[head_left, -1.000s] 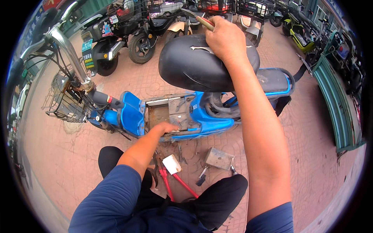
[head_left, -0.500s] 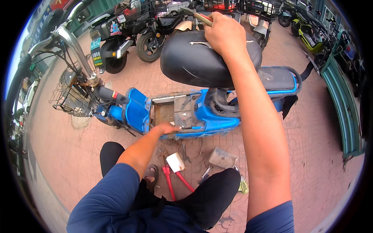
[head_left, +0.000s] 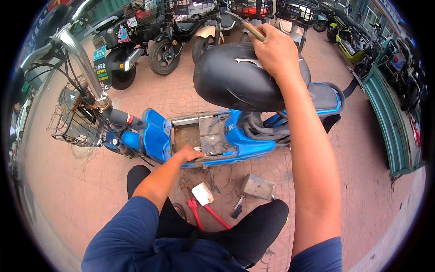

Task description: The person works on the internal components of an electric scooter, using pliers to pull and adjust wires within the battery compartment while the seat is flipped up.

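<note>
Right hand (head_left: 278, 51) grips a wood-handled tool (head_left: 256, 32), fingers wrapped round the handle, metal head pointing up-left. Hand sits over the far upper side of the black seat (head_left: 235, 84); contact with it unclear. Seat cover has a jagged tear just beside the hand, pale stuff showing.

Left hand (head_left: 190, 153) is at the near edge of the floor bay (head_left: 185, 136), fingers pointing right along the rim; can't tell if it grasps anything.

Blue scooter (head_left: 251, 146) stands crosswise in front of the person, handlebar end left, seat right of the bay. Wire basket (head_left: 74, 124) at its front.

On the paving (head_left: 149, 97), near side: red-handled tool (head_left: 216, 216) between the legs, white block (head_left: 202, 193) just beside it, grey box (head_left: 258, 187) further right. Parked scooters (head_left: 165, 56) line the far side; green panel (head_left: 385, 122) at right.
</note>
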Available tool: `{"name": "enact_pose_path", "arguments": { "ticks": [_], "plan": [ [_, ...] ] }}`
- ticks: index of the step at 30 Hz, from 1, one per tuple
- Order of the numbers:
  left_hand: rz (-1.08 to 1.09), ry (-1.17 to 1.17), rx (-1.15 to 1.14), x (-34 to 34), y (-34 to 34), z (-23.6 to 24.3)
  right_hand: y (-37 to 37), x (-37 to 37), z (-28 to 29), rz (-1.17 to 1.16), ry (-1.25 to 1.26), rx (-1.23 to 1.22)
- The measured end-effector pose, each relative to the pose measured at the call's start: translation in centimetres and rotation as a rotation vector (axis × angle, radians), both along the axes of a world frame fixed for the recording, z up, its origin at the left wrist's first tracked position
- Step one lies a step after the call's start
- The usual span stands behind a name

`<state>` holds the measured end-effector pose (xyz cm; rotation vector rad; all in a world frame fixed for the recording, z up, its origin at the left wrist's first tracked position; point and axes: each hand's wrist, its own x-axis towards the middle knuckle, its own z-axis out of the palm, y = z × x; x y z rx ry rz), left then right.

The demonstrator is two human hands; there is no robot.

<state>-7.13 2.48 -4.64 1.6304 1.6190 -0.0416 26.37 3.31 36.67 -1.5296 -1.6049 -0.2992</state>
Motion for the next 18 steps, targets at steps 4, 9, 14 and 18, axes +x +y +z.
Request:
{"name": "enact_pose_path", "arguments": {
  "ticks": [4,9,14,18],
  "plan": [
    [0.012,0.005,-0.025,-0.7,0.5,-1.1,0.1,-0.5,-0.1,-0.019,-0.011,0.005],
    [0.026,-0.224,-0.118,-1.7,0.2,-0.3,0.4,-0.3,-0.1,-0.027,-0.026,0.026],
    [0.034,-0.257,-0.065,-3.2,-0.7,1.6,0.6,-0.6,-0.1,-0.053,-0.027,-0.017],
    [-0.163,0.16,0.16,-3.3,-0.5,8.2,0.4,-1.0,0.2,-0.058,-0.021,-0.056]
  ]
}}
